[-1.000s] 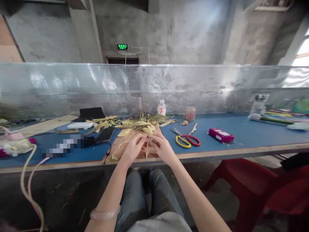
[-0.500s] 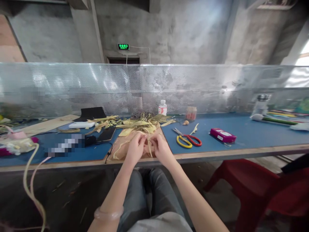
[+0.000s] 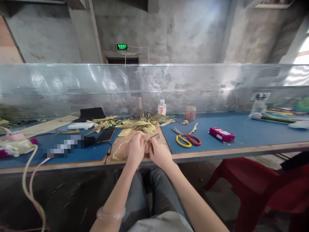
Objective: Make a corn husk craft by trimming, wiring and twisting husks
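Note:
My left hand is closed in a pinch on a pale strip of dried husk, whose long end trails left over a brown board. Close beside it, my right hand is also closed, its thumb and forefinger near the same strip. A thin dark tool with a small looped end sticks out above the right fingers; its kind is unclear. Just behind both hands lies a heap of yellowish dried husks. My fingers hide most of the spot where they meet.
Right of the board lie scissors with one yellow and one red handle, and a purple box. A bottle and a jar stand behind. Leftward are a dark phone and cables. A red chair stands at right.
The strip that hung upright between my hands has dropped from view there. My right hand has turned and moved slightly lower, and the dark looped tool now shows above it.

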